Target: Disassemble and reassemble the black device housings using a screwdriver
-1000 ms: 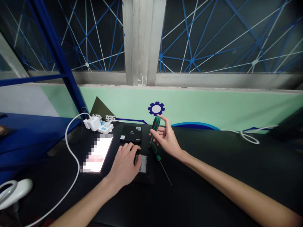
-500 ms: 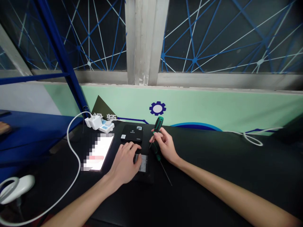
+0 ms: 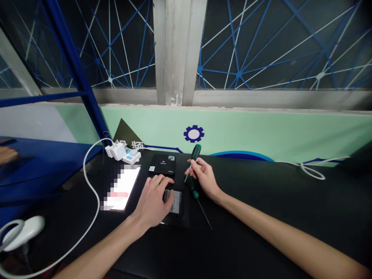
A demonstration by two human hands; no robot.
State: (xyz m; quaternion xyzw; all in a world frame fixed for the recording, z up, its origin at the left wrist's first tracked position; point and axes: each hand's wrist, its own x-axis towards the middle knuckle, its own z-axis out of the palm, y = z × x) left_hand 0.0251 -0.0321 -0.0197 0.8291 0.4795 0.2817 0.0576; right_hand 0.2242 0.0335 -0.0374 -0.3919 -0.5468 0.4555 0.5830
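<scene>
Right hand (image 3: pixel 205 177) pinches tilted screwdriver (image 3: pixel 197 151), far right of labelled black unit (image 3: pixel 176 202) on desk | left hand (image 3: pixel 157 201) spread over unit | apparently positioning screwdriver | next: likely careful tip control

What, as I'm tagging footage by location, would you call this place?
Probably an indoor electronics workbench: the right hand holds a screwdriver, the left hand is over a labelled device, and white plugs sit nearby.

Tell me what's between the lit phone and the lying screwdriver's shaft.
In the head view, the left hand lies there, partly covering a flat black labelled device.
</scene>
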